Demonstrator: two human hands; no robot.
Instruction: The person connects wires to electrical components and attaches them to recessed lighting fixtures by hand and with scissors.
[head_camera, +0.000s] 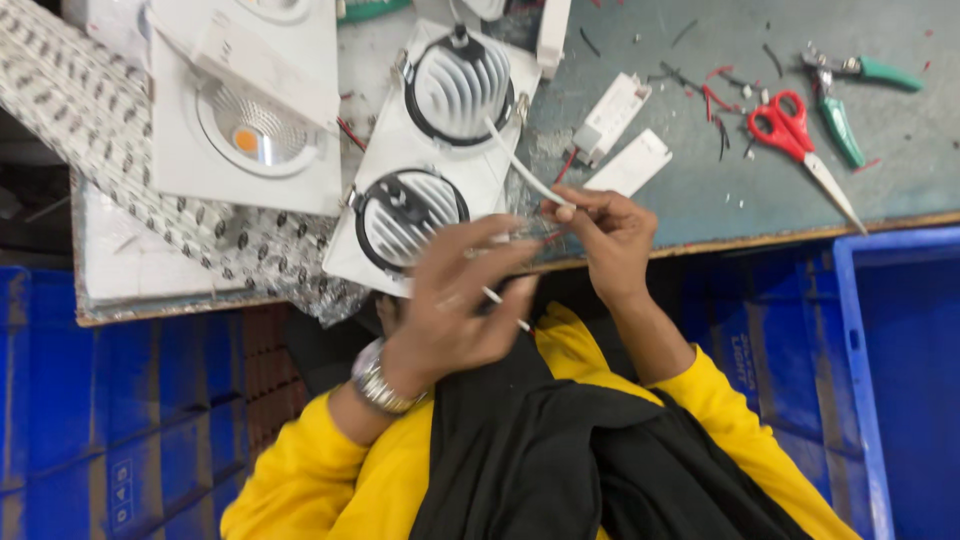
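Two bare hands meet at the edge of a grey-blue workbench (700, 190); the left hand (455, 300), wearing a metal wristwatch (380, 382), pinches a thin white wire (503, 305) between closed fingers. The right hand (605, 235) pinches the same wire's far end, just beside a white twin-lamp downlight fixture (420, 160); red-handled scissors (800, 140) lie well apart.

Sleeves: bright yellow long sleeves (300, 470) on both arms, loose and softly creased, ending short of the wrists.
Left wrist: a silver metal watch (380, 385) with a linked bracelet band, sitting just past the cuff.
Right wrist: bare, with the yellow cuff pulled back on the forearm.
Dark cloth: a black garment (560, 450) draped between the two sleeves, folded in broad pleats.
Hands: bare, no gloves or rings to be seen.
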